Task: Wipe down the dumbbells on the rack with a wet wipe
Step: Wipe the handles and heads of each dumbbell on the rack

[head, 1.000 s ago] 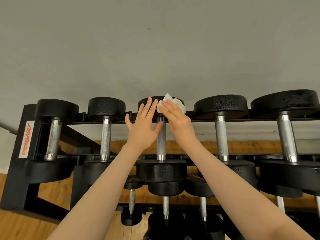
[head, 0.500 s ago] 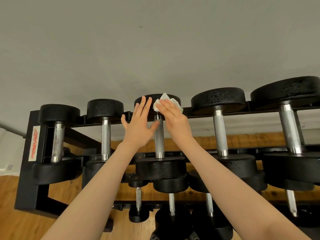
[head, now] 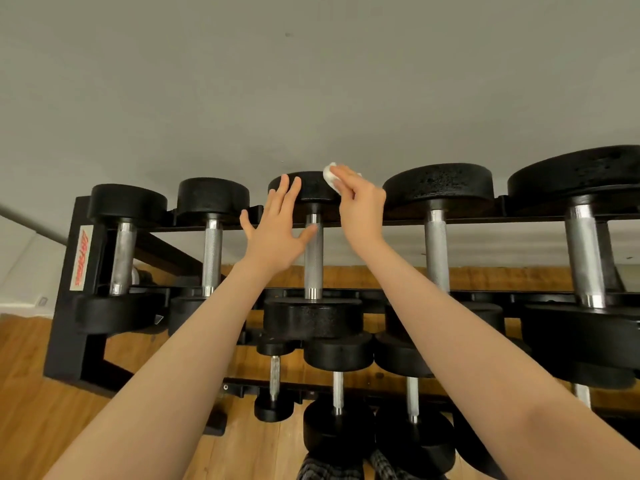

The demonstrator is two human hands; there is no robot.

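White wet wipe (head: 330, 176) bunched in right hand (head: 360, 202) scrubs dumbbell (head: 313, 237) far head; left hand (head: 277, 230), fingers spread, braces it steady.

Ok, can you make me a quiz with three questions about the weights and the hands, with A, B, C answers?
1. Where is the white wipe?
A. on the floor
B. on the far end of the middle dumbbell
C. on the rack's label

2. How many dumbbells show on the top shelf of the rack?
A. two
B. five
C. nine

3. What is the left hand doing?
A. lying flat, fingers straight
B. making a fist
C. holding the wipe

Answers:
1 B: the right hand holds the wipe against that black end.
2 B: five silver handles stand in a row.
3 A: its fingers are spread straight against the middle dumbbell.
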